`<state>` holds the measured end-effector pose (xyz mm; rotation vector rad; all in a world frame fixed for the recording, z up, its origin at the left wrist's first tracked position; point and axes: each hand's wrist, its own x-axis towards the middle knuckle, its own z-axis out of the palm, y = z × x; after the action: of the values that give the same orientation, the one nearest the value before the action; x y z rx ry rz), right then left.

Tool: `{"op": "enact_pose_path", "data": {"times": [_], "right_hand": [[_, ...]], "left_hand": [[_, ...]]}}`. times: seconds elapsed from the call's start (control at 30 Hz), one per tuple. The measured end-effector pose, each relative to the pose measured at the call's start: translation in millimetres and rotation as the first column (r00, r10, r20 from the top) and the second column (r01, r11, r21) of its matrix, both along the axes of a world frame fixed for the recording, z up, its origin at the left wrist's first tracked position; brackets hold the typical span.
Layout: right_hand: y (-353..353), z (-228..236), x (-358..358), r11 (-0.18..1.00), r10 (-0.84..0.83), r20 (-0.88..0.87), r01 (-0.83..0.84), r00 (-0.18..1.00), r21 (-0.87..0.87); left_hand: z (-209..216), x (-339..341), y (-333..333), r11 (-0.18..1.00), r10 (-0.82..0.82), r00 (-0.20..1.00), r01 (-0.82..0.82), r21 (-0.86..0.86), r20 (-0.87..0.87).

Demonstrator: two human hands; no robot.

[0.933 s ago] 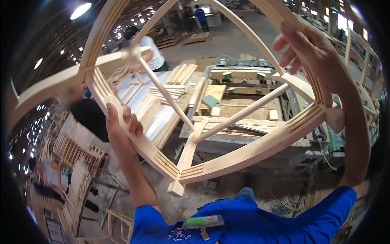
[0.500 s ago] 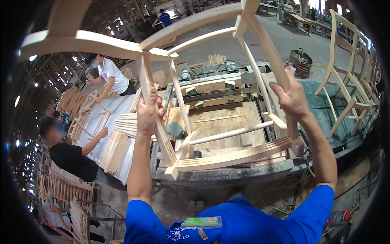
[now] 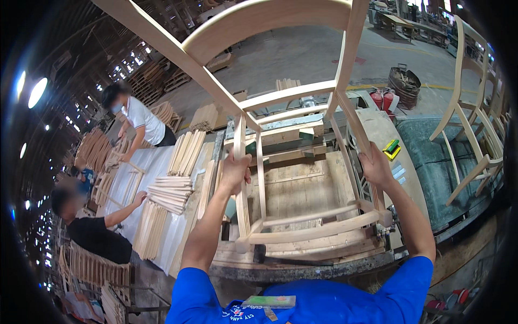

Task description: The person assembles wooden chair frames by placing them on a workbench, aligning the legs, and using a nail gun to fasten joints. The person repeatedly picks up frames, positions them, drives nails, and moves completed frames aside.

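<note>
- Pale unfinished wood: chair frame (image 3: pixel 302 162), biggest thing in view, held up tilted over the worktop (image 3: pixel 302 186). Its curved rail sits at the top of the picture, its lower rails hang just above the planks.
- Worktop is planked, with a metal clamp rig along its near edge; a green-and-yellow block (image 3: pixel 391 149) lies on the slab to its right.
- Second chair frame (image 3: pixel 469 113) stands upright on the right, well apart.
- White sheet-covered bench (image 3: pixel 137 178) on the left carries stacks of wooden slats (image 3: pixel 172 191); two other people work there, their hands on those parts, not on the frame.
- Red extinguishers (image 3: pixel 382 100) and a dark bin (image 3: pixel 404 83) sit on the floor beyond.
- Handling call: keep both grips on opposite legs, as now, so the frame can't twist. Bring it down square, lower rails parallel to the worktop edge. Watch the overhead rail, and keep fingers off the underside where a rail could trap them against the clamp rig.
- Left hand (image 3: pixel 236 171): arm raised, elbow bent, fingers wrapped closed round the left leg near mid-height.
- Right hand (image 3: pixel 375 164): arm reaching up and forward, fingers curled shut round the right leg, roughly level with the left.
</note>
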<state>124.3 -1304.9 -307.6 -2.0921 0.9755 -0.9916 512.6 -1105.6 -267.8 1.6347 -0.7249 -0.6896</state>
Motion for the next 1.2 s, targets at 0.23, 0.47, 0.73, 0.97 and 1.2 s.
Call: {"op": "enact_pose_path", "data": {"times": [0.23, 0.47, 0.73, 0.97, 1.2], "right_hand": [[-46.9, -26.5, 25.1, 0.979, -0.075, -0.205, 0.111, 0.976, 0.172], [-80.5, -58.0, 72.9, 0.868, -0.03, -0.256, 0.152, 0.966, 0.472], [-111.4, -171.4, 132.1, 0.83, 0.033, -0.332, 0.159, 0.943, 0.535], [-108.6, -251.6, 167.8, 0.846, 0.037, -0.242, 0.098, 0.97, 0.524], [-83.9, -290.5, 154.1, 0.816, 0.021, -0.259, 0.133, 0.966, 0.562]], "left_hand": [[-42.1, 44.3, -61.3, 0.986, -0.111, 0.978, 0.131, 0.102, -0.177], [-106.9, 88.5, -110.8, 0.968, -0.14, 0.948, 0.191, 0.162, -0.285], [-223.1, 138.4, -140.0, 0.949, -0.089, 0.956, 0.167, 0.267, -0.281], [-293.0, 174.2, -138.5, 0.92, -0.027, 0.98, 0.102, 0.378, -0.199], [-314.0, 164.1, -109.5, 0.902, -0.037, 0.994, 0.078, 0.424, -0.103]]}}
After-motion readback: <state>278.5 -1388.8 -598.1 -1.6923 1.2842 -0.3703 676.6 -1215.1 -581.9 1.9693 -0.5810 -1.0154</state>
